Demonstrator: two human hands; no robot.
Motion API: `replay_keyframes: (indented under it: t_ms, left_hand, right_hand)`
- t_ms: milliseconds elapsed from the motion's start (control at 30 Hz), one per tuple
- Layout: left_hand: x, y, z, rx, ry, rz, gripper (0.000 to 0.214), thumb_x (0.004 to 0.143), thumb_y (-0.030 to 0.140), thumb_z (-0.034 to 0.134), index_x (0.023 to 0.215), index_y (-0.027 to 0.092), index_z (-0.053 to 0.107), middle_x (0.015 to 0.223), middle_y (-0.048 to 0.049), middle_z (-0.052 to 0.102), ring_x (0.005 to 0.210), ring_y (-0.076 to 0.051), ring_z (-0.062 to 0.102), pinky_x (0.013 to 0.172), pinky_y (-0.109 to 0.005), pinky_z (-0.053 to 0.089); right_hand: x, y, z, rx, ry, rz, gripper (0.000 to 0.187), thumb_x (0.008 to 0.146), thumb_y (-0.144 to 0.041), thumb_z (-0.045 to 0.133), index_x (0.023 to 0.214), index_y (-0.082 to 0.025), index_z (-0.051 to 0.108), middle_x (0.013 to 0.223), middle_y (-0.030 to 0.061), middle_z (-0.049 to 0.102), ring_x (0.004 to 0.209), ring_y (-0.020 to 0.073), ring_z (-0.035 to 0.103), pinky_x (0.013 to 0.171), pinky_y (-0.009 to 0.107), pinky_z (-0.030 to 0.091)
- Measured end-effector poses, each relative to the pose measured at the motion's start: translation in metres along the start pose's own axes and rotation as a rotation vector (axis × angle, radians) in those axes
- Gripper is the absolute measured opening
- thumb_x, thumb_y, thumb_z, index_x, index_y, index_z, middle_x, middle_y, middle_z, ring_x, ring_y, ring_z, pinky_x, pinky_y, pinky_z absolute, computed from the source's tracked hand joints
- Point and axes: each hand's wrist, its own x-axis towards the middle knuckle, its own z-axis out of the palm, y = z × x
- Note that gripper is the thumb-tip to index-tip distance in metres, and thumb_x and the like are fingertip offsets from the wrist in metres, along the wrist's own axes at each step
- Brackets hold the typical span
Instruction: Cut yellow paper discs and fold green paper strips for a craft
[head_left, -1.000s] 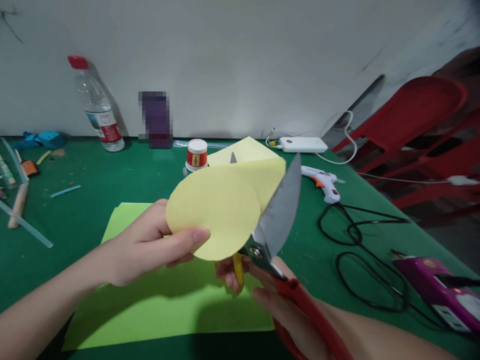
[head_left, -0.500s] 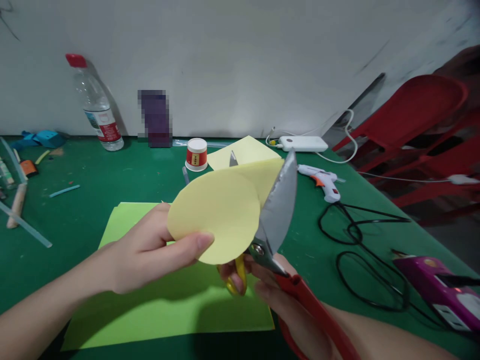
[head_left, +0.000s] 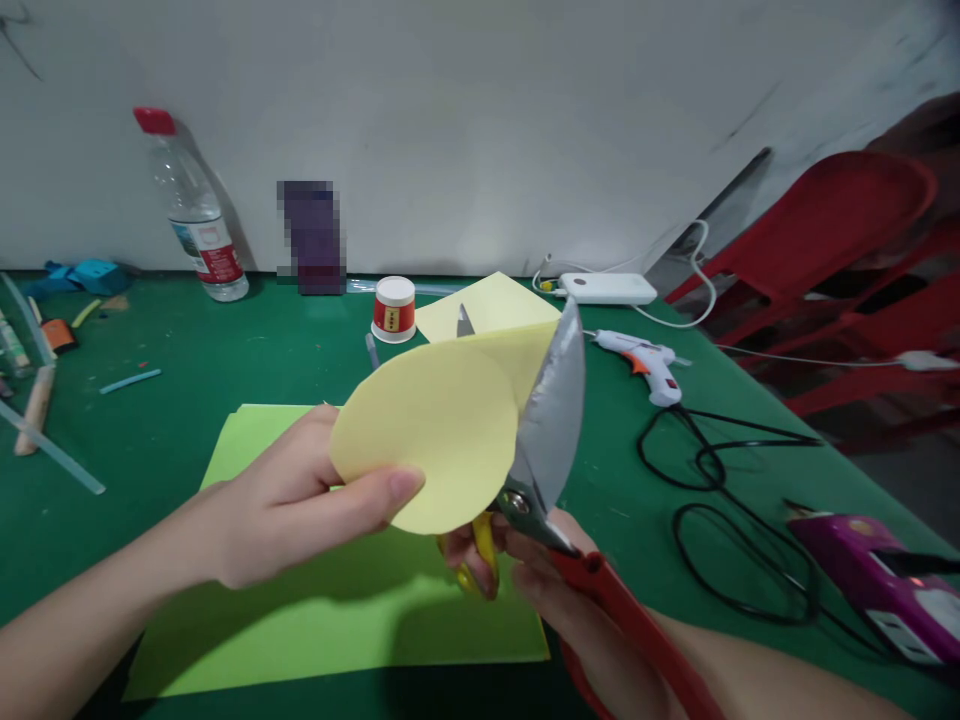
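My left hand (head_left: 300,505) pinches a pale yellow paper (head_left: 439,425) with a rounded cut edge, thumb on its front. It is held up over a green sheet (head_left: 330,610) that lies flat on the green table (head_left: 225,350). My right hand (head_left: 551,590) is closed round the red handles of large scissors (head_left: 551,430). The wide grey blade stands against the right edge of the yellow paper, and the tip of the other blade shows behind the paper's top.
A water bottle (head_left: 191,210), a small red-and-white cup (head_left: 394,310), another yellow sheet (head_left: 484,305), a white power bank (head_left: 607,288), a glue gun (head_left: 645,362) with black cable (head_left: 720,500), a purple tool (head_left: 885,585). Glue sticks and scraps lie far left. Red chairs (head_left: 825,240) stand right.
The scissor blade has closed in leftward along the yellow paper's right edge. My left hand has turned the paper slightly.
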Motion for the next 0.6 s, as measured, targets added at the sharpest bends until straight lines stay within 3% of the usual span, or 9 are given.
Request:
replay_keyframes:
  t_ms: [100, 300, 600]
  left_hand:
    - [0.001, 0.001, -0.003, 0.018, 0.004, -0.013, 0.024, 0.083, 0.012, 0.042, 0.064, 0.018, 0.055, 0.056, 0.0058, 0.046, 0.044, -0.004, 0.035, 0.033, -0.01, 0.03]
    - [0.004, 0.003, -0.012, 0.161, -0.155, 0.025, 0.025, 0.082, 0.007, 0.039, 0.06, 0.017, 0.047, 0.052, 0.0064, 0.038, 0.044, -0.004, 0.036, 0.036, -0.011, 0.028]
    - [0.002, 0.002, -0.009, 0.065, -0.112, -0.011, 0.024, 0.082, 0.006, 0.039, 0.063, 0.016, 0.05, 0.056, 0.0069, 0.04, 0.046, -0.002, 0.036, 0.039, -0.008, 0.03]
  right_hand:
    - [0.001, 0.0, 0.0, 0.038, -0.005, -0.012, 0.03, 0.081, -0.055, 0.039, 0.086, -0.028, 0.051, 0.078, 0.0004, 0.056, 0.065, 0.017, 0.05, 0.056, 0.03, 0.041]
    - [0.002, -0.009, -0.002, 0.02, -0.009, -0.063, 0.027, 0.083, -0.047, 0.038, 0.072, -0.024, 0.046, 0.069, -0.0003, 0.05, 0.061, 0.0151, 0.047, 0.054, 0.027, 0.04]
    - [0.0, -0.003, -0.002, 0.071, -0.007, -0.036, 0.016, 0.085, -0.04, 0.04, 0.086, -0.027, 0.05, 0.081, 0.0005, 0.055, 0.071, 0.0162, 0.051, 0.058, 0.027, 0.043]
